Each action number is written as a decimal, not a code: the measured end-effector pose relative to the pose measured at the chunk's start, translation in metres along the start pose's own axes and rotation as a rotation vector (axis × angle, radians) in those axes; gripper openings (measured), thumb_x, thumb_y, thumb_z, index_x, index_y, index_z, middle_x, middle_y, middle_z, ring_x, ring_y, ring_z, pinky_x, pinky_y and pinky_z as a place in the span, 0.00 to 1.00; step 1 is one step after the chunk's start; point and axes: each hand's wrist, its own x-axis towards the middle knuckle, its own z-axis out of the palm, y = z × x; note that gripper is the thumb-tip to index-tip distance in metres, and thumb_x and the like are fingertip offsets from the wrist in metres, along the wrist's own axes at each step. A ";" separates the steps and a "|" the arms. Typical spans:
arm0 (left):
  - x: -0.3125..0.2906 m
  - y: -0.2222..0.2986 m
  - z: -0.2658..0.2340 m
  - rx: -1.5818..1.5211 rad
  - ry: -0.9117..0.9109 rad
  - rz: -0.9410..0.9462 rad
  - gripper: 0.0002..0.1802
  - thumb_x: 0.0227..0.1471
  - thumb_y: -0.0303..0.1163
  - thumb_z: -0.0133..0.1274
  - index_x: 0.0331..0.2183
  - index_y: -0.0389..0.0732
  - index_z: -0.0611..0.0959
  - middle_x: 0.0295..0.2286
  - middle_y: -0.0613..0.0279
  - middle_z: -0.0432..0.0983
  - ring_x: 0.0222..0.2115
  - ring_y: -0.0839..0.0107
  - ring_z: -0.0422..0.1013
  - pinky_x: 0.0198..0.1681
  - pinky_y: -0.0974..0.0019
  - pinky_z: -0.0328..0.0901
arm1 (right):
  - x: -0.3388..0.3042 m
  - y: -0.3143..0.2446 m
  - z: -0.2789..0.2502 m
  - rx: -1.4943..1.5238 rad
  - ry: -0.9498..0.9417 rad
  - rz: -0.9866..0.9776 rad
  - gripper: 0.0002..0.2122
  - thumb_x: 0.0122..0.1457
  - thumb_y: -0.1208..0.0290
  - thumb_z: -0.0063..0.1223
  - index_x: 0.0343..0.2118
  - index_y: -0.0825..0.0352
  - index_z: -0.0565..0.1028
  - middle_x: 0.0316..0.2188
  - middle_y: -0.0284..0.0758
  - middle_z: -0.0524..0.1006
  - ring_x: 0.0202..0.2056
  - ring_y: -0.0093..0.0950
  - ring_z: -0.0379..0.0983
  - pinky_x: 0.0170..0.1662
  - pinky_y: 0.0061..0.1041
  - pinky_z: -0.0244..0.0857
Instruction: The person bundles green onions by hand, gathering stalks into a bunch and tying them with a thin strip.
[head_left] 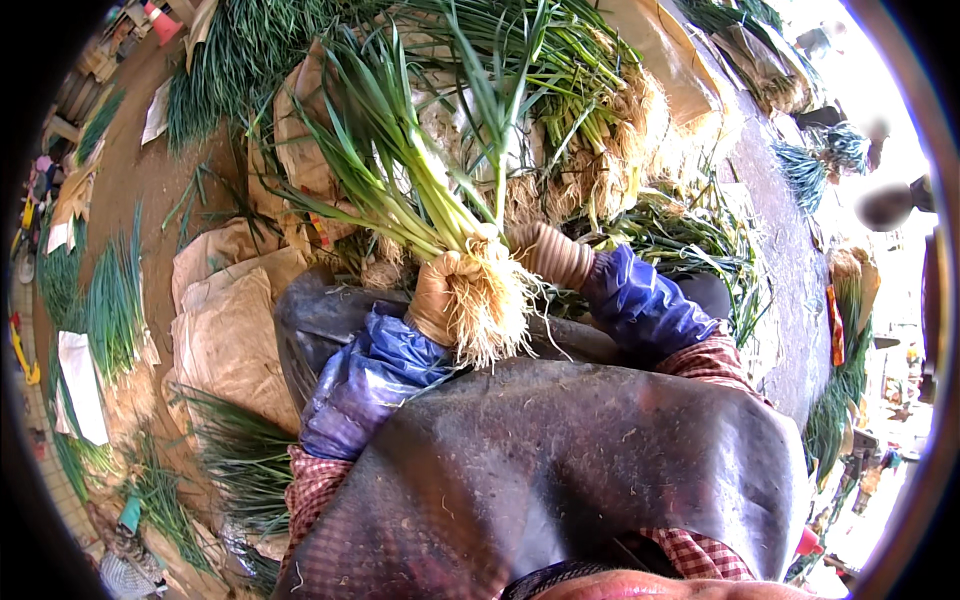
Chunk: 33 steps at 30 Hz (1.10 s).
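My left hand (437,300), in a tan glove, is wrapped round the lower end of a bunch of green onions (440,200). Pale stringy roots (490,310) spill past its fingers towards my lap, while the long leaves fan up and away. Close by on the right, my right hand (553,255) wears a brownish glove, its fingers curled against the root end beside a separate upright stalk (500,170). Roots and stalks hide its fingertips, so what it grips cannot be made out. Blue plastic sleeves cover both forearms.
Beyond my hands lies a heap of rooted green onions (610,130). Loose leaves (700,250) are piled to the right. Brown sacking (235,320) lies at left, near more green bundles (118,300). A dark apron (560,450) covers my lap. An orange cone (163,24) stands far left.
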 end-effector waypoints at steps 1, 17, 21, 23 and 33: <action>0.001 -0.001 0.001 0.005 0.023 0.008 0.21 0.42 0.23 0.50 0.43 0.35 0.71 0.31 0.58 0.74 0.28 0.66 0.72 0.36 0.64 0.72 | -0.005 0.005 -0.002 -0.108 -0.066 0.058 0.08 0.54 0.82 0.54 0.37 0.67 0.80 0.30 0.32 0.81 0.34 0.23 0.75 0.40 0.25 0.70; 0.018 -0.004 -0.033 0.062 -0.047 0.006 0.24 0.44 0.22 0.49 0.47 0.33 0.72 0.35 0.55 0.73 0.36 0.62 0.73 0.43 0.57 0.72 | 0.016 -0.053 -0.015 0.320 0.350 0.063 0.09 0.54 0.67 0.58 0.34 0.68 0.78 0.21 0.30 0.78 0.17 0.17 0.65 0.20 0.15 0.57; 0.019 -0.007 -0.030 0.210 0.245 0.024 0.17 0.45 0.24 0.50 0.41 0.31 0.76 0.31 0.57 0.76 0.31 0.65 0.73 0.40 0.62 0.71 | 0.012 -0.073 -0.011 0.374 0.343 0.013 0.10 0.52 0.68 0.62 0.36 0.65 0.78 0.22 0.27 0.77 0.20 0.16 0.71 0.20 0.12 0.59; 0.018 -0.006 -0.033 0.225 0.250 -0.028 0.18 0.45 0.24 0.50 0.41 0.31 0.76 0.31 0.57 0.76 0.31 0.65 0.74 0.40 0.60 0.71 | 0.028 -0.071 -0.023 0.758 0.300 -0.107 0.12 0.55 0.66 0.59 0.39 0.65 0.76 0.25 0.30 0.78 0.21 0.19 0.74 0.20 0.12 0.60; 0.016 0.000 -0.042 0.149 -0.021 -0.198 0.30 0.36 0.25 0.52 0.46 0.28 0.72 0.32 0.55 0.73 0.29 0.67 0.72 0.37 0.64 0.73 | 0.037 -0.061 -0.049 1.058 0.021 -0.149 0.26 0.63 0.53 0.44 0.52 0.74 0.67 0.24 0.39 0.76 0.11 0.19 0.61 0.16 0.16 0.57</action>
